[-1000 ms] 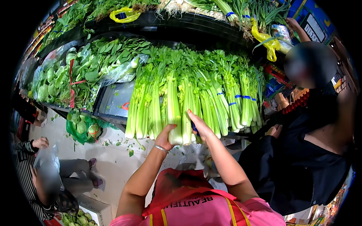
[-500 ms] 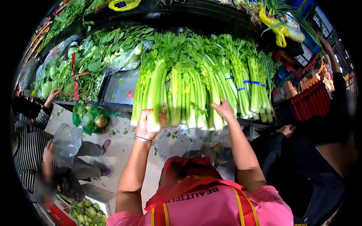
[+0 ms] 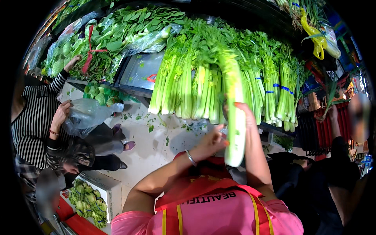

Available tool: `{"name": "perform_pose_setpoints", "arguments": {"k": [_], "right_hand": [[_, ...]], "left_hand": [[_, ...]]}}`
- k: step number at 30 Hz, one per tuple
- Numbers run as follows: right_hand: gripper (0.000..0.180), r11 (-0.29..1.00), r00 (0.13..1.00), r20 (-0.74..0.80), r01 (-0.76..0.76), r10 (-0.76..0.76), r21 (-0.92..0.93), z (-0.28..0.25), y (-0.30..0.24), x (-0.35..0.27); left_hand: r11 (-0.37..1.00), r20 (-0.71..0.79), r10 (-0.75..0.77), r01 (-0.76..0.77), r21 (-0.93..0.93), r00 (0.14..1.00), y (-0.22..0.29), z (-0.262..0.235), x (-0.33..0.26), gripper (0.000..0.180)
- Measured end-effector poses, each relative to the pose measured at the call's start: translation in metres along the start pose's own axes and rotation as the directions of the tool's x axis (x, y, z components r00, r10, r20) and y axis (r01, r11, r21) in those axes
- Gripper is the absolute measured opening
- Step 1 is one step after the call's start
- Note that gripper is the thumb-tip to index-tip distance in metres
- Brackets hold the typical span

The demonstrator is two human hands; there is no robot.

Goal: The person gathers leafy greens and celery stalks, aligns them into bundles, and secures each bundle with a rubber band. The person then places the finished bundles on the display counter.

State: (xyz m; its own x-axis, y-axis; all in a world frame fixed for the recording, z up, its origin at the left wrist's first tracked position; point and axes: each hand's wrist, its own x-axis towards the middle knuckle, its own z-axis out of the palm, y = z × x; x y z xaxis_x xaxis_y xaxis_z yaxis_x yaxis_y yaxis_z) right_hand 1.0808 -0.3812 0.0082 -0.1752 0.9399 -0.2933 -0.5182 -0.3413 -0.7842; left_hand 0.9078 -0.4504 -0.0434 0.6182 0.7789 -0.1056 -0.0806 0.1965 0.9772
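Observation:
A head of celery (image 3: 234, 129) is lifted off the display, tilted toward me, its pale butt end hanging over my apron and its leaves over the other bunches. My right hand (image 3: 248, 115) is wrapped round its stalks from the right side. Just left of the butt end is my left hand (image 3: 213, 141), with a bangle on the wrist. Its fingers are loosely bent and apart, and I see nothing in them. Beyond lies a row of celery bunches (image 3: 184, 92), leaves away from me. Toward the right, several have blue bands (image 3: 285, 88).
Left of the celery are a dark metal tray (image 3: 137, 76) and heaped leafy greens (image 3: 105, 43). A person in a striped top (image 3: 37, 107) holds a clear plastic bag (image 3: 86, 117). A box of green vegetables (image 3: 92, 201) stands lower left. Dark-clothed people (image 3: 305, 184) are close at right.
The celery head has moved right and toward me off the row. My right hand now grips it; my left hand has let go and sits beside its butt end. The view has shifted.

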Motion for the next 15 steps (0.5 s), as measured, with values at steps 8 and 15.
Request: {"name": "perform_pose_setpoints", "arguments": {"k": [8, 15], "right_hand": [[0.083, 0.973, 0.954, 0.194, 0.217, -0.227, 0.075, -0.01, -0.026, -0.039], [0.078, 0.944, 0.931, 0.196, 0.274, -0.308, 0.184, -0.032, -0.034, -0.056]], "left_hand": [[0.989, -0.839, -0.136, 0.025, -0.144, 0.527, -0.129, -0.119, 0.047, 0.027], [0.679, -0.504, -0.297, -0.192, -0.708, 0.811, -0.008, -0.162, 0.034, 0.037]]}}
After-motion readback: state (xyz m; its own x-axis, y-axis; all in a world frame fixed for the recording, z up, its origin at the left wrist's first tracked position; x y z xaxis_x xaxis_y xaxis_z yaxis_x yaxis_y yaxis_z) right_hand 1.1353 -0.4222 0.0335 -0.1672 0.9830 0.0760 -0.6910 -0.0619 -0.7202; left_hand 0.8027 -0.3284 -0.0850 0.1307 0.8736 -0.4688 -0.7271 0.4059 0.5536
